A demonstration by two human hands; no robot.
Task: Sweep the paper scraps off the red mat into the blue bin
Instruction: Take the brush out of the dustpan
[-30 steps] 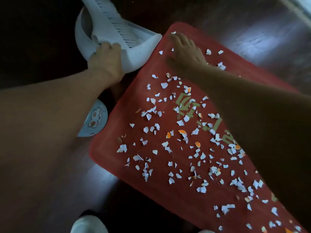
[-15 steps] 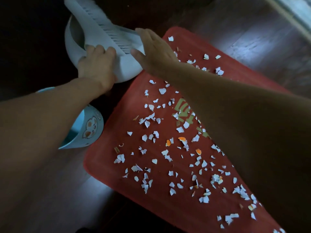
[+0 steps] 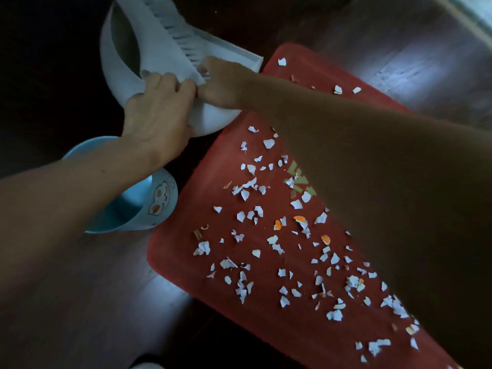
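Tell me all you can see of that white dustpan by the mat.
The dustpan is pale, smooth plastic with a rounded back and a straight front lip near the red mat's far corner. A matching brush, bristles showing, lies across it. The left hand grips its rounded back edge; the right hand closes on the brush. It sits on a dark floor, beyond the blue bin.

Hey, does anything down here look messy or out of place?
Yes. Torn white and orange paper scraps are strewn all over the red mat. The blue bin sits off the mat's edge. Both hands are on the white dustpan, brush still clipped in.
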